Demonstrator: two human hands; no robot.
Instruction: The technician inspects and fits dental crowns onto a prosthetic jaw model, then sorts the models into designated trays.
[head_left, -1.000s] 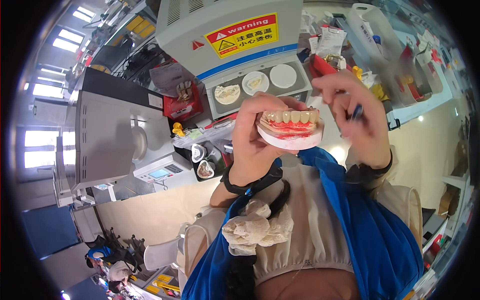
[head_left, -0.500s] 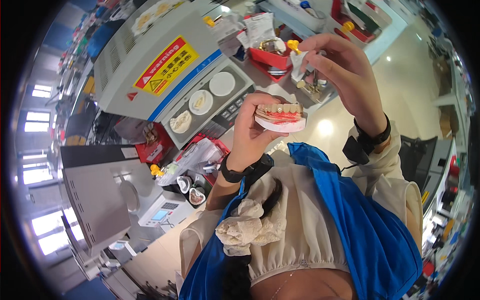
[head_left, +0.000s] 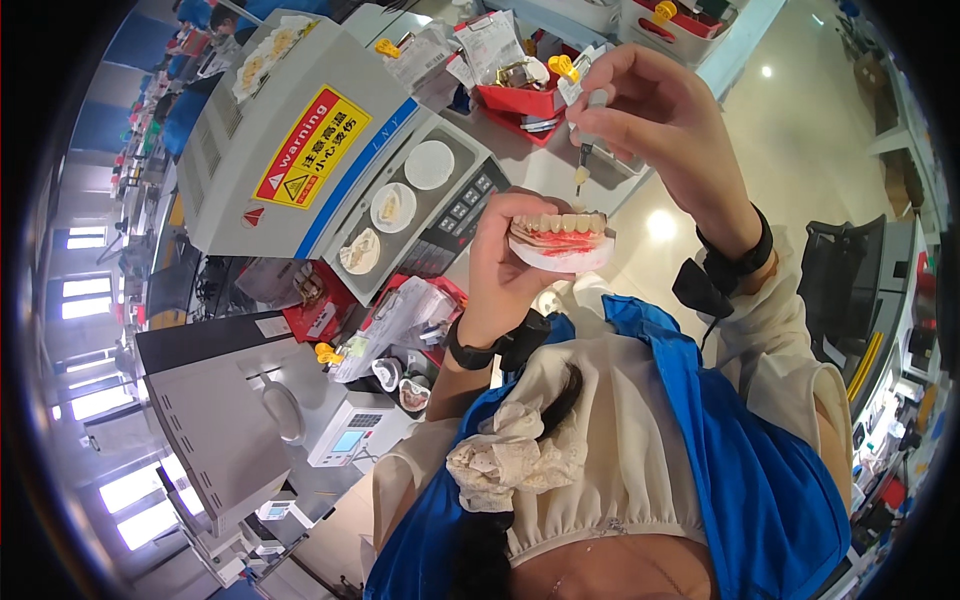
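Note:
A dental model point(head_left: 562, 242) sits in my left hand point(head_left: 495, 275), with the fingers and thumb closed round its left side. Its base is white, the gum area is streaked red, and a row of tooth-coloured crowns point(head_left: 565, 222) runs along the top. Above and to the right, my right hand point(head_left: 655, 110) pinches a slim grey-handled tool point(head_left: 588, 140). The tool points down, and a small tooth-coloured piece point(head_left: 581, 177) shows at its dark, thin end. That piece is just above the model, apparently apart from it. My palm side hides part of the tool's handle.
A grey furnace-like machine point(head_left: 330, 140) with a warning label stands at the left, round white discs point(head_left: 430, 165) on its front ledge. Red trays point(head_left: 520, 100) with papers and yellow clips are behind. More dental casts point(head_left: 413, 393) lie left of my left forearm, near a small screen unit point(head_left: 350, 435).
My right hand has shifted left and slightly up, and its tool now shows plainly, pointing down over the model. My left hand still holds the model, now turned slightly. The whole view has shifted.

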